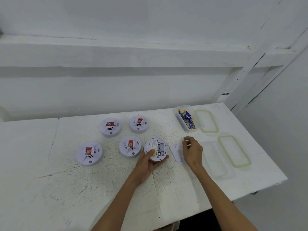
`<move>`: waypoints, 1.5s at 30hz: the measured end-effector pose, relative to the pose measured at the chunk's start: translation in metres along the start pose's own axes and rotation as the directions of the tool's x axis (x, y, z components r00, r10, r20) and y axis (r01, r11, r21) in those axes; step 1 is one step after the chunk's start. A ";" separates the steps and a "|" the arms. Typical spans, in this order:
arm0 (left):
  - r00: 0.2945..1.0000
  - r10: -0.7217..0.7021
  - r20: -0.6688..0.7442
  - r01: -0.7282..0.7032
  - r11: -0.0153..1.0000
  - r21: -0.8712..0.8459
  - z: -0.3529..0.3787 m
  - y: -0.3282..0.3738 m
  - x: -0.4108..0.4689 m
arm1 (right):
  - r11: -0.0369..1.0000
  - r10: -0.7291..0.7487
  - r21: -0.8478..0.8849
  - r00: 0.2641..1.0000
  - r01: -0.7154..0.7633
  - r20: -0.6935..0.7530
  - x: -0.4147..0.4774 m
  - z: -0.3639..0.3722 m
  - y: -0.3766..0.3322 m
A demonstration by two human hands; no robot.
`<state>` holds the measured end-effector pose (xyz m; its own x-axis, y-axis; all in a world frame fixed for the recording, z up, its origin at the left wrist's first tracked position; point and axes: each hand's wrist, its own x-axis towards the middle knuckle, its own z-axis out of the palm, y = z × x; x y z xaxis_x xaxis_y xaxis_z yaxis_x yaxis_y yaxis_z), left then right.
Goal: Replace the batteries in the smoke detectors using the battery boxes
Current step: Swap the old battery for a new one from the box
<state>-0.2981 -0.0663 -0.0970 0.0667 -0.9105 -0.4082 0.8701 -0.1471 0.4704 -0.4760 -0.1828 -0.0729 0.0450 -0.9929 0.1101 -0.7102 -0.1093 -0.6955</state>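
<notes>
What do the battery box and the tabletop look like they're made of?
Battery box: probably clear plastic, glossy; the batteries show through its walls. Tabletop: seemingly white-painted board, matte, with scuffs, scratches and seams; what lies under the paint is unclear.

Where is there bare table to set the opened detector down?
Free: the wide near-left table, in front of the closed detectors; also the strip between the far-right detector and the battery box. Crowded: the right side, with the back plate, empty box and two lids.

White detectors (110, 130) w/ red labels (109, 124), blue-yellow batteries (187, 117), clear box (188, 130), green-rimmed lids (215, 124), speckled white table (50, 180).
</notes>
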 end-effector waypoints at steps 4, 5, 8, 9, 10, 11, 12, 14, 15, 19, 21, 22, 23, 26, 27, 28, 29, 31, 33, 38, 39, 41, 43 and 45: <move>1.000 -0.003 -0.002 0.003 1.000 -0.002 0.001 0.000 0.000 | 0.996 0.006 -0.084 1.000 -0.005 0.018 0.007 0.006 0.011; 1.000 -0.004 -0.001 0.004 1.000 -0.002 0.001 0.001 0.000 | 0.995 0.009 -0.098 1.000 -0.007 0.025 0.008 0.008 0.013; 1.000 -0.001 0.010 0.001 1.000 0.003 0.002 0.001 -0.001 | 0.991 0.016 -0.132 0.999 -0.011 0.039 0.007 0.010 0.015; 1.000 -0.001 0.012 0.001 1.000 0.004 0.002 0.002 -0.002 | 0.990 0.020 -0.139 0.999 -0.014 0.042 0.006 0.011 0.016; 1.000 -0.002 0.011 0.002 1.000 0.005 0.003 0.002 -0.002 | 0.990 0.024 -0.143 0.999 -0.018 0.046 0.006 0.011 0.016; 1.000 -0.005 0.010 0.005 1.000 0.003 0.003 0.002 -0.002 | 0.989 0.028 -0.146 0.998 -0.020 0.049 0.006 0.012 0.017; 1.000 -0.007 0.007 0.007 1.000 0.000 0.004 0.002 -0.002 | 0.989 0.029 -0.146 0.998 -0.022 0.051 0.007 0.012 0.017; 1.000 -0.011 0.005 0.011 1.000 -0.011 0.003 0.002 -0.002 | 0.989 0.029 -0.143 0.998 -0.022 0.053 0.007 0.012 0.017; 1.000 -0.012 0.007 0.012 1.000 -0.014 0.003 0.002 -0.002 | 0.990 0.026 -0.137 0.998 -0.018 0.056 0.007 0.012 0.016; 1.000 -0.007 0.025 0.007 1.000 0.009 0.001 0.001 -0.001 | 0.995 -0.030 -0.097 0.998 0.035 0.052 0.006 0.010 0.008; 0.999 -0.005 0.032 0.005 1.000 0.019 0.001 0.002 0.000 | 0.995 -0.059 -0.085 0.998 0.061 0.027 0.009 0.005 0.001; 0.999 -0.007 0.033 0.006 1.000 0.020 0.002 0.001 0.000 | 0.994 -0.074 -0.083 0.997 0.074 0.006 0.011 0.001 -0.002; 0.999 -0.008 0.034 0.008 1.000 0.019 0.001 0.001 0.000 | 0.992 -0.092 -0.086 0.996 0.090 -0.019 0.012 -0.004 -0.005; 0.999 -0.009 0.034 0.009 1.000 0.021 0.001 0.001 0.000 | 0.987 -0.129 -0.105 0.988 0.119 -0.085 0.015 -0.021 -0.004; 0.999 -0.012 0.036 0.011 1.000 0.026 0.002 0.002 0.000 | 0.988 -0.119 -0.114 0.988 0.107 -0.100 0.015 -0.028 -0.001; 0.999 -0.016 0.038 0.015 0.999 0.030 0.003 0.002 0.000 | 0.989 -0.098 -0.124 0.988 0.084 -0.116 0.016 -0.035 0.003; 0.999 -0.020 0.040 0.018 0.999 0.031 0.003 0.002 0.000 | 0.990 -0.070 -0.134 0.989 0.052 -0.133 0.016 -0.041 0.008; 0.999 -0.024 0.032 0.024 0.999 0.027 0.003 0.001 -0.001 | 0.990 -0.008 -0.141 0.987 -0.014 -0.158 0.015 -0.053 0.020; 0.999 -0.026 0.027 0.025 0.999 0.025 0.003 0.002 -0.001 | 0.990 0.069 -0.108 0.982 -0.089 -0.174 0.014 -0.062 0.031; 0.999 -0.028 0.034 0.027 0.999 0.033 0.002 0.003 -0.002 | 0.927 0.370 0.130 0.917 -0.353 -0.146 0.010 -0.071 0.041; 0.999 -0.028 0.038 0.027 0.999 0.033 0.002 0.002 -0.002 | 0.908 0.412 0.150 0.900 -0.392 -0.140 0.011 -0.069 0.044; 0.999 -0.030 0.038 0.029 0.999 0.031 0.001 0.002 -0.002 | 0.881 0.467 0.153 0.875 -0.447 -0.127 0.014 -0.064 0.050; 0.999 -0.035 0.030 0.034 0.999 0.028 0.001 0.002 -0.002 | 0.867 0.495 0.141 0.861 -0.479 -0.116 0.020 -0.058 0.055; 0.999 -0.037 0.027 0.036 0.999 0.029 0.002 0.002 -0.002 | 0.868 0.494 0.127 0.862 -0.481 -0.113 0.025 -0.055 0.055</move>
<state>-0.2976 -0.0655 -0.0941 0.0215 -0.9145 -0.4040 0.8574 -0.1910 0.4779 -0.5525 -0.2107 -0.0699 -0.3915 -0.9046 -0.1688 -0.5488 0.3768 -0.7462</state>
